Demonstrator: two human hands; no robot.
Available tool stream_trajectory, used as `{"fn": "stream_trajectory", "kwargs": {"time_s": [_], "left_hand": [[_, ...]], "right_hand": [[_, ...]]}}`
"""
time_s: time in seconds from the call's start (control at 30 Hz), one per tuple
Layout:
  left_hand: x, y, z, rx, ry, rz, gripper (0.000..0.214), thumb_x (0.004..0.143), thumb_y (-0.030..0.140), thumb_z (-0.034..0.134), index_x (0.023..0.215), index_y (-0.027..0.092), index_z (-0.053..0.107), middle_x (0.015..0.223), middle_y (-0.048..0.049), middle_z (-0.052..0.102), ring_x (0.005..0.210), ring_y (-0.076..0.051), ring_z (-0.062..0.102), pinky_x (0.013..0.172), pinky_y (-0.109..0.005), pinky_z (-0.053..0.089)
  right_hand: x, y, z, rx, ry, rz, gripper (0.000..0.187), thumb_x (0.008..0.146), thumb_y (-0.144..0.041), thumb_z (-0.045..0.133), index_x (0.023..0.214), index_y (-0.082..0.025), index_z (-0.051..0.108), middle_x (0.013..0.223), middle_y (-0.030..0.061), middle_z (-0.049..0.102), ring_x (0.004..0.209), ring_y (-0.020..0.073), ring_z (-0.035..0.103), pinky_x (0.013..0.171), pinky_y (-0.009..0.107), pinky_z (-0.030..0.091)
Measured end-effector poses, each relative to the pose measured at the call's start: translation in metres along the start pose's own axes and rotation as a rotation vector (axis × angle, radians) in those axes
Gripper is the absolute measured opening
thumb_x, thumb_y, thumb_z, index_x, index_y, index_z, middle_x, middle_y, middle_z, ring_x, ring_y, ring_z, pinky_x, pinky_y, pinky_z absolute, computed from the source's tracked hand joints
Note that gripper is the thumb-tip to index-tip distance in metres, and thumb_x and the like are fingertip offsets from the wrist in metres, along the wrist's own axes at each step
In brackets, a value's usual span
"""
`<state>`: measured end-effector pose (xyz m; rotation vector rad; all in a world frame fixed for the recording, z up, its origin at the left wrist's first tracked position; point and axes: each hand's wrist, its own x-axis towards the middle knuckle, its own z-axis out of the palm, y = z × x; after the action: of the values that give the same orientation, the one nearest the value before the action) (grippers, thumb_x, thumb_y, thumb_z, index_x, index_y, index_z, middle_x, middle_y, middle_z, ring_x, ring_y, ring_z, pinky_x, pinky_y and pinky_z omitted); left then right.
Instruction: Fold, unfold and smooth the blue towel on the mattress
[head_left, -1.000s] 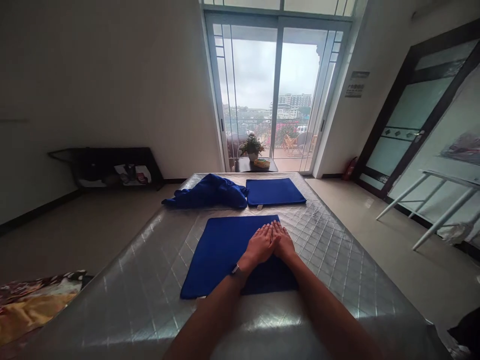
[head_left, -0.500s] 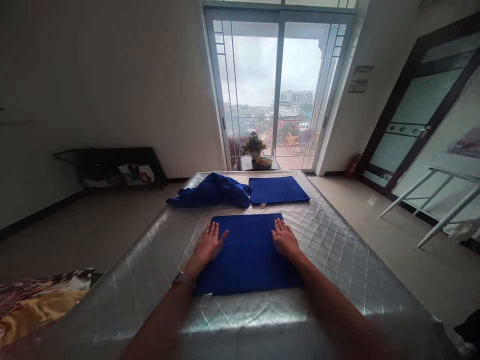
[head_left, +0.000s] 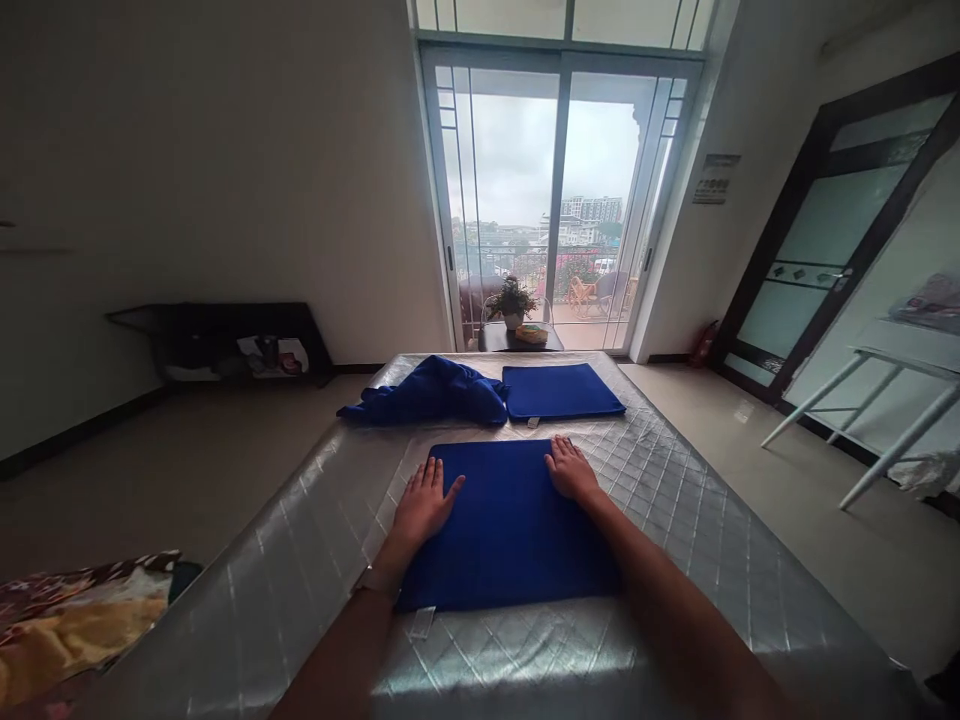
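Note:
A flat, rectangular blue cloth cover (head_left: 510, 540) lies on the silvery quilted mattress (head_left: 675, 520) in front of me, a small white tag (head_left: 422, 622) poking out at its near left edge. My left hand (head_left: 426, 500) rests flat across its left edge, fingers stretched out and thumb apart. Near the far right corner, my right hand (head_left: 571, 468) also lies flat on the fabric. Neither hand grips anything. Beyond them sit a crumpled blue cloth (head_left: 435, 392) on the left and a second flat blue cover (head_left: 564, 390) on the right.
Past the mattress, a potted plant (head_left: 513, 303) stands on a small dark table (head_left: 491, 338) by the sliding glass door (head_left: 559, 200). A white stool (head_left: 874, 430) is at the right. Patterned fabric (head_left: 82, 620) lies at lower left, and a black stand (head_left: 232, 340) is against the wall.
The view has tilted up a little, so everything sits slightly lower in the picture. Both hands stay flat on the cover, the right one a touch nearer its far edge.

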<state>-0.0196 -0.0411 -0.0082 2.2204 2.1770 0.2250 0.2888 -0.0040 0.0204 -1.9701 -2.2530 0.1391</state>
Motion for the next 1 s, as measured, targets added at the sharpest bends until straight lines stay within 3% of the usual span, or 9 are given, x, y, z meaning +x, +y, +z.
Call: {"fn": "stream_trajectory", "kwargs": {"time_s": [0.2,0.37,0.47,0.63,0.77,0.87,1.0], "left_hand": [[-0.001,0.000,-0.002,0.037,0.034,0.004,0.092,0.099,0.069,0.009,0.156,0.002,0.032,0.164,-0.0189,0.030,0.152,-0.031,0.029,0.125,-0.046,0.025],[-0.007,0.017,-0.017,0.080,0.196,0.075,0.092,0.099,0.067,0.008,0.153,0.000,0.039,0.161,-0.0223,0.036,0.152,-0.033,0.029,0.125,-0.050,0.023],[-0.005,0.053,-0.018,0.013,0.126,0.251,0.086,0.101,0.066,0.011,0.153,0.006,0.042,0.161,-0.0176,0.037,0.152,-0.029,0.030,0.125,-0.045,0.027],[0.021,0.142,-0.003,-0.102,0.028,0.543,0.075,0.103,0.062,0.015,0.153,0.013,0.043,0.161,-0.0146,0.039,0.152,-0.023,0.031,0.125,-0.042,0.026],[0.049,0.191,0.008,-0.150,0.002,0.537,0.067,0.106,0.053,0.012,0.155,0.016,0.039,0.161,-0.0136,0.039,0.152,-0.022,0.031,0.124,-0.044,0.026],[0.059,0.193,0.015,-0.145,-0.042,0.451,0.070,0.105,0.054,0.008,0.155,0.015,0.039,0.162,-0.0138,0.038,0.152,-0.024,0.030,0.125,-0.046,0.025],[0.059,0.157,0.018,-0.121,-0.054,0.365,0.074,0.103,0.059,0.010,0.157,0.015,0.036,0.165,-0.0123,0.031,0.154,-0.026,0.024,0.126,-0.048,0.020]], "right_hand": [[-0.003,0.002,0.009,0.003,0.066,0.033,0.060,0.105,-0.033,0.025,0.157,-0.004,0.033,0.165,0.0149,0.029,0.154,0.0217,0.022,0.124,0.037,0.018],[-0.002,0.001,0.011,0.025,0.082,0.031,0.060,0.105,-0.032,0.027,0.157,-0.003,0.032,0.164,0.0149,0.031,0.154,0.0226,0.024,0.124,0.037,0.018],[-0.001,0.001,0.012,0.041,0.084,0.033,0.060,0.104,-0.032,0.027,0.157,-0.003,0.033,0.164,0.0146,0.030,0.154,0.0232,0.023,0.124,0.037,0.017],[-0.001,0.005,0.013,0.048,0.079,0.012,0.060,0.104,-0.030,0.027,0.157,-0.004,0.031,0.165,0.0144,0.029,0.154,0.0232,0.021,0.124,0.037,0.017],[-0.003,0.009,0.014,0.014,0.045,-0.031,0.061,0.101,-0.024,0.032,0.159,-0.006,0.029,0.167,0.0133,0.024,0.155,0.0233,0.019,0.124,0.036,0.016],[-0.003,0.009,0.013,0.020,0.045,-0.030,0.060,0.101,-0.023,0.031,0.159,-0.005,0.029,0.166,0.0140,0.023,0.155,0.0235,0.020,0.124,0.037,0.017],[-0.003,0.004,0.011,0.058,0.066,0.011,0.060,0.103,-0.029,0.027,0.157,-0.003,0.032,0.165,0.0153,0.029,0.154,0.0230,0.022,0.124,0.037,0.017]]}}
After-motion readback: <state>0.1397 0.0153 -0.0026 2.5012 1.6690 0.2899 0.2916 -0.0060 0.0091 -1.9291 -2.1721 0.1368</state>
